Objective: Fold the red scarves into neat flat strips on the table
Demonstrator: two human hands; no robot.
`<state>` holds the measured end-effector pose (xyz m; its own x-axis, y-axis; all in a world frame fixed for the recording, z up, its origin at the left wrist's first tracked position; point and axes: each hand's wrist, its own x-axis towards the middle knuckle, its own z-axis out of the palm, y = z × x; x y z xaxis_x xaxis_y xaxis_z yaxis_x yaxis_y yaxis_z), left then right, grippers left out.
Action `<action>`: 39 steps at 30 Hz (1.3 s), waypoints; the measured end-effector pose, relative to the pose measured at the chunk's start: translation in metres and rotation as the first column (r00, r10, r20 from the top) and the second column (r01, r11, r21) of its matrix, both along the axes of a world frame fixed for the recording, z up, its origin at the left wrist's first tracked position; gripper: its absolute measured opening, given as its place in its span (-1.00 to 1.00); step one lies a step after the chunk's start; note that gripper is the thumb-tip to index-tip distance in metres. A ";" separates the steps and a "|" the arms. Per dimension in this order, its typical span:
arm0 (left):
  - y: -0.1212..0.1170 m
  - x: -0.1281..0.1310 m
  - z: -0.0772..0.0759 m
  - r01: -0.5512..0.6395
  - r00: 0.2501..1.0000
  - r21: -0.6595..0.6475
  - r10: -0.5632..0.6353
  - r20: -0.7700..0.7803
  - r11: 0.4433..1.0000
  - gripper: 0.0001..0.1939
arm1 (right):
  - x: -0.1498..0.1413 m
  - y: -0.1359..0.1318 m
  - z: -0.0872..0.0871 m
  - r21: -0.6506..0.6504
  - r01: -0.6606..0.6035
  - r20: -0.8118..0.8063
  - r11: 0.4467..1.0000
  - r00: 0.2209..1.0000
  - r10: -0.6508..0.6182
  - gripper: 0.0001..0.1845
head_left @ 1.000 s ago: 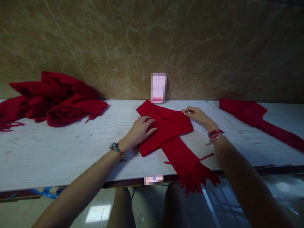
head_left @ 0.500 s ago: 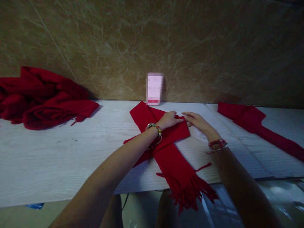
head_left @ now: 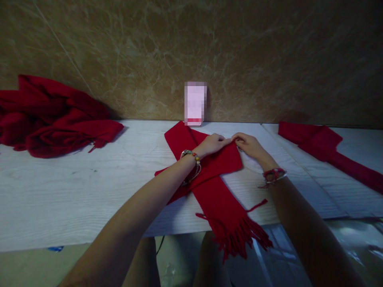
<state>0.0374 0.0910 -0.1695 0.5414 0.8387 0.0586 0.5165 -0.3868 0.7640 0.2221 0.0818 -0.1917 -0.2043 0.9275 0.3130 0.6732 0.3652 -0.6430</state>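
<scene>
In the middle of the table a red scarf [head_left: 217, 191] lies folded over itself in a cross shape, its fringed end hanging past the front edge. My left hand [head_left: 213, 144], with a beaded bracelet at the wrist, rests over the folded layer and pinches its far edge. Right beside it, my right hand [head_left: 247, 146] has its fingers curled and closed on the same edge near the right corner. The fingertips of both hands meet there. Part of the scarf is hidden under my left hand and forearm.
A heap of red scarves [head_left: 66, 123] lies at the left by the wall. Another folded red scarf [head_left: 314, 139] is on the right. A phone-like pinkish object, blurred out [head_left: 195, 103], leans on the brown marble wall [head_left: 134, 59]. The white wood-grain table [head_left: 74, 199] runs along it.
My right hand has moved slightly left, its spread fingers closing on the scarf's edge. My left thumb and fingers have come together there. The view has tilted slightly down.
</scene>
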 end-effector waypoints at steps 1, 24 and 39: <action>-0.002 -0.002 0.001 0.036 0.999 -0.015 -0.036 0.016 0.999 -0.73 | -0.002 -0.001 0.001 0.058 0.035 0.033 0.998 0.999 -0.037 -0.87; -0.066 -0.093 -0.017 0.098 0.895 0.387 0.089 -0.437 0.917 -0.44 | -0.003 -0.015 0.015 -0.044 -0.240 0.135 0.970 0.960 0.244 -0.58; -0.077 -0.107 -0.019 0.132 0.835 0.339 0.080 -0.545 0.931 -0.35 | -0.029 0.003 -0.010 0.127 -0.032 -0.007 0.991 0.999 0.033 -0.85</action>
